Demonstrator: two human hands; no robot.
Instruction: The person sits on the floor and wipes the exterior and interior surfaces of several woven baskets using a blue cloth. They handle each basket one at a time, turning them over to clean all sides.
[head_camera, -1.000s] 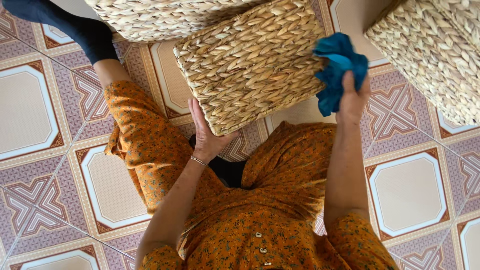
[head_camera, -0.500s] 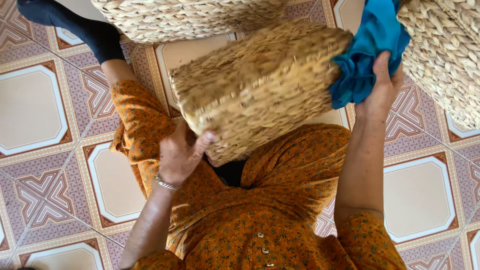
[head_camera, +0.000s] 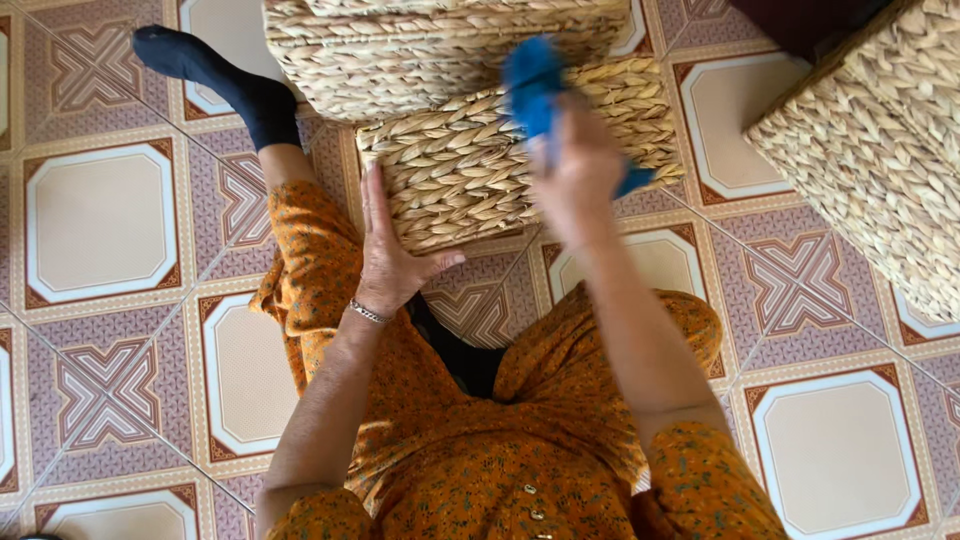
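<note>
Three baskets: all of pale woven straw, set on or just above a patterned tile floor (head_camera: 100, 220).
Middle basket (head_camera: 470, 180): the small one, held in front of the person's lap, tilted, its woven side facing the camera.
Left hand (head_camera: 385, 255): fingers spread wide and flat against the lower left side of the middle basket, thumb hooked along its bottom edge; a thin bracelet (head_camera: 366, 312) sits at the wrist.
Right hand (head_camera: 575, 175): blurred, closed around a blue cloth (head_camera: 535, 90), pressing it to the upper right part of the middle basket.
Blue cloth: bunched, part showing above the fingers, a smaller corner poking out to the right of the hand, touching the basket's weave.
Top basket (head_camera: 420, 50): larger, just behind the middle one, its lower edge overlapping the middle basket's top.
Right basket (head_camera: 870, 150): well apart at the right edge, only a corner in view.
Clothing: an orange flowered dress (head_camera: 480, 460) covers the lap and knees.
Left leg: stretched out to the upper left, ending in a dark sock (head_camera: 225, 80) beside the top basket.
Floor: square cream tiles framed in red and mauve patterns.
</note>
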